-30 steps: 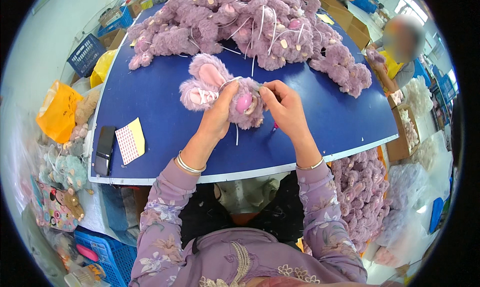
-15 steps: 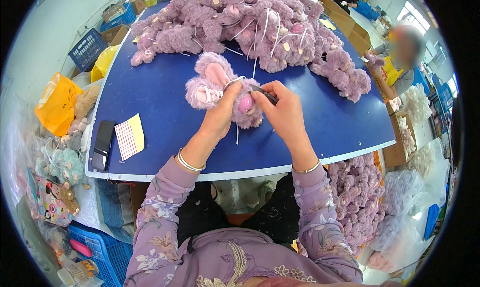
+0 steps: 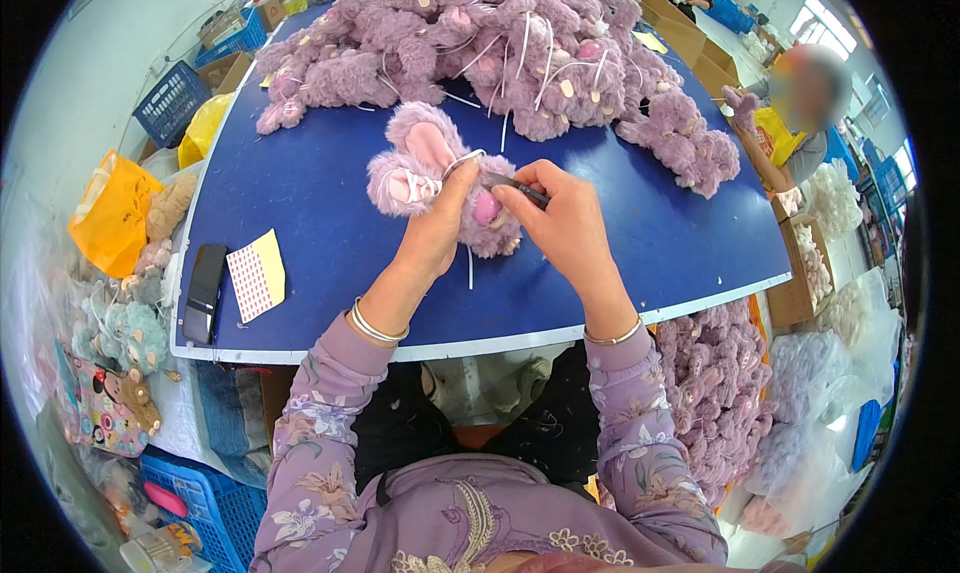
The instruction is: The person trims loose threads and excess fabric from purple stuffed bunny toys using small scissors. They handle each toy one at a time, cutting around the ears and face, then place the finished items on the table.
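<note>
My left hand (image 3: 437,218) grips a purple plush rabbit (image 3: 490,235) by its head, over the table. Its long pink-lined ears (image 3: 428,145) stick out to the left, with white cord wound around the lower one. A round pink piece (image 3: 487,208) shows on the face between my hands. Closed around a slim dark pointed tool (image 3: 522,189), perhaps tweezers, my right hand (image 3: 565,218) holds its tip against the plush beside the left thumb. The fingers of my left hand are partly hidden behind the toy.
Heaped purple plush toys (image 3: 400,63) with white cords cover the far side of the blue table (image 3: 640,243). A phone (image 3: 204,291) and a sticker sheet (image 3: 256,276) lie at the left. More plush (image 3: 712,393) sits below right; a co-worker (image 3: 790,143) is at the far right.
The tool's tip has shifted slightly left, toward my left thumb, and the tool lies flatter. My left hand keeps its hold on the plush rabbit.
</note>
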### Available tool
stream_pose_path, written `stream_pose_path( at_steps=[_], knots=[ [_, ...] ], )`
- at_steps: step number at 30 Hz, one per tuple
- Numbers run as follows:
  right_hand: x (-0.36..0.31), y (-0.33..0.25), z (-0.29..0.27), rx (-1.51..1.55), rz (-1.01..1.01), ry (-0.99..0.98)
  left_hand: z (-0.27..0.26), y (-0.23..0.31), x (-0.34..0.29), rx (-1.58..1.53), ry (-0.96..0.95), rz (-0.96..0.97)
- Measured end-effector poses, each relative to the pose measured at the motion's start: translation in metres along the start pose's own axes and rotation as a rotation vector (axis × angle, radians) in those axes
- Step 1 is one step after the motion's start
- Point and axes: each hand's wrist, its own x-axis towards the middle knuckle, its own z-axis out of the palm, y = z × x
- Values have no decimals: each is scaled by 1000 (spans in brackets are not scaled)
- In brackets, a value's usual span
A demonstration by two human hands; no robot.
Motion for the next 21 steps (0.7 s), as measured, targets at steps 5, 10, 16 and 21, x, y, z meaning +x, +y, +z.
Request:
stream_pose_path(
  at_steps=[5, 10, 16, 21],
  knots=[
    [2, 4, -1, -6, 12, 38, 1, 5, -2, -21, -70, -24],
    [2, 6, -2, 2, 9, 38, 3, 7, -7, 121, -117, 42],
    [2, 11, -7, 65, 41, 35, 2, 6, -5, 40, -65, 8],
    [-2, -6, -13, 67, 46, -22, -1, 3, -3, 7, -32, 7]
  ],
)
